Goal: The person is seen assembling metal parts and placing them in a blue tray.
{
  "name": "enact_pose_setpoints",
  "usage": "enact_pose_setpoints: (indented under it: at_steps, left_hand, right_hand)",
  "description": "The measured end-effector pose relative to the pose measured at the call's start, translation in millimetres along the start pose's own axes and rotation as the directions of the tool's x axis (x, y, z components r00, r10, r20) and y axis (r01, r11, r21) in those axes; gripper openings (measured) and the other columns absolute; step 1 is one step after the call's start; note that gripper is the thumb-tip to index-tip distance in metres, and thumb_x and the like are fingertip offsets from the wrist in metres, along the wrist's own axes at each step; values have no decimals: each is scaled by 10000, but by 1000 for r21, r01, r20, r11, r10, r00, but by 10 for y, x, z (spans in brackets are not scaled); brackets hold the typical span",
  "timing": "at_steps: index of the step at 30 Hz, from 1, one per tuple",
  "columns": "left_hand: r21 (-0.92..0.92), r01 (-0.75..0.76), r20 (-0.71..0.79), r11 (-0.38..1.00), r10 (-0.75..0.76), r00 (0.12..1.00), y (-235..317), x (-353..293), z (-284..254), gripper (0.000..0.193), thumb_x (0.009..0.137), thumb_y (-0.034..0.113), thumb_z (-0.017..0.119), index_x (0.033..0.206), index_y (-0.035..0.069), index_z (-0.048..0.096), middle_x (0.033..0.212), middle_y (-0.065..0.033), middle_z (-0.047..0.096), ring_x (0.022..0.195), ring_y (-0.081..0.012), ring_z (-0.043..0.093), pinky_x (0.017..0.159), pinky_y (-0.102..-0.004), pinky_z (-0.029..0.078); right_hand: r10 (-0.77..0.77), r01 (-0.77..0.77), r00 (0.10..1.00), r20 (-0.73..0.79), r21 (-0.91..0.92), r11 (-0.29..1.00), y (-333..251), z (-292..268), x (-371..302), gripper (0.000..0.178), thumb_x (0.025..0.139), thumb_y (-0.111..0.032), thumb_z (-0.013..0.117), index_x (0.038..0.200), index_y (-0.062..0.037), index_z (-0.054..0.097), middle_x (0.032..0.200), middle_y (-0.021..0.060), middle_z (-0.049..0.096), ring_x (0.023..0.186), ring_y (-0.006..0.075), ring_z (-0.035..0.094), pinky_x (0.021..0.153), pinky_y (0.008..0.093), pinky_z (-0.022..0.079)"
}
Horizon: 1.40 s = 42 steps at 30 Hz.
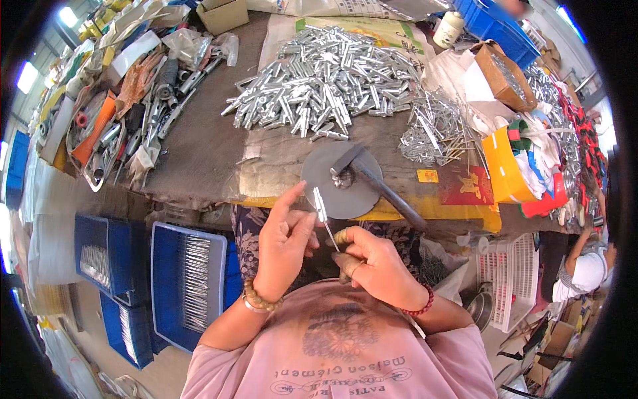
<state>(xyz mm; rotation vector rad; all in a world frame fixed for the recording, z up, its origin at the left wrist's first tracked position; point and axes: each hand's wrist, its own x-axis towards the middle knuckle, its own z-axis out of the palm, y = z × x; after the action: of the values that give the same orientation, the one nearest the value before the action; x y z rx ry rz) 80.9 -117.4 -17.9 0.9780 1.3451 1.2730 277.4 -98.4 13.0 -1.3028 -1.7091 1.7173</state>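
silver tube (319, 204) just beside parted left fingers (290, 198) — thin rod (331, 235) below it between pinched right fingers (359, 238)

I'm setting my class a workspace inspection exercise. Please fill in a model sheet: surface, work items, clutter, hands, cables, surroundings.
Surface: brown table, visibly stained.
Work items: silver tube in line with a thin pin; tube pile; pin pile; hammer lying across a grey disc.
Clutter: orange item among mixed parts at left; yellow box of cloth, carton and bottle at right.
Hands: right hand grips the pin; left hand is beside the tube, contact unclear.
Cables: nothing seen that is clearly one.
Surroundings: blue bin of metal rods at left; white basket and co-worker at right.
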Motion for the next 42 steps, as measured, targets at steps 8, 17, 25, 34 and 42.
enact_pose_setpoints:
  at_steps: [8,17,25,34,42]
  left_hand:
    - [-264,-1,-40,964,-10,999,-96,-78,-115,629,990,53,758,1531,69,437,970,-34,730,676,-17,544,541,-176,402]
    - [-162,-67,-538,984,-31,843,-549,-384,-1311,504,993,37,722,1445,53,501,959,-39,741,648,-32,495,560,-202,382]
    - [-317,222,-759,922,-386,523,-2072,-526,-2742,480,948,73,781,1365,48,545,923,-78,746,622,-95,548,533,-251,411]
    - [-199,341,-874,919,-323,362,-3096,-66,-3793,465,827,187,893,1195,-5,684,1061,-172,786,935,-296,767,850,-401,610]
    - [102,572,-949,814,-92,301,-2934,46,-3615,474,869,246,895,1204,-30,706,1080,-203,790,954,-343,771,876,-418,607]
  right_hand:
    - [-191,191,981,21,-213,958,4,203,7,323,961,-3,708,1272,-24,628,736,137,683,602,152,604,597,336,503]
    - [-315,309,906,-283,-67,949,65,-155,242,344,1057,-7,615,1397,44,599,942,62,732,741,111,685,649,240,570]
    - [-188,200,943,-274,15,980,71,-203,336,401,1041,-20,628,1435,39,588,1010,78,726,710,76,646,551,197,512]
    - [-222,229,929,-297,-12,973,130,-213,324,384,1047,-14,610,1426,48,587,1051,103,723,712,107,674,538,205,517]
    - [-225,238,928,-297,6,971,193,-222,297,390,1045,-7,608,1429,52,579,1007,101,728,707,117,682,534,196,504]
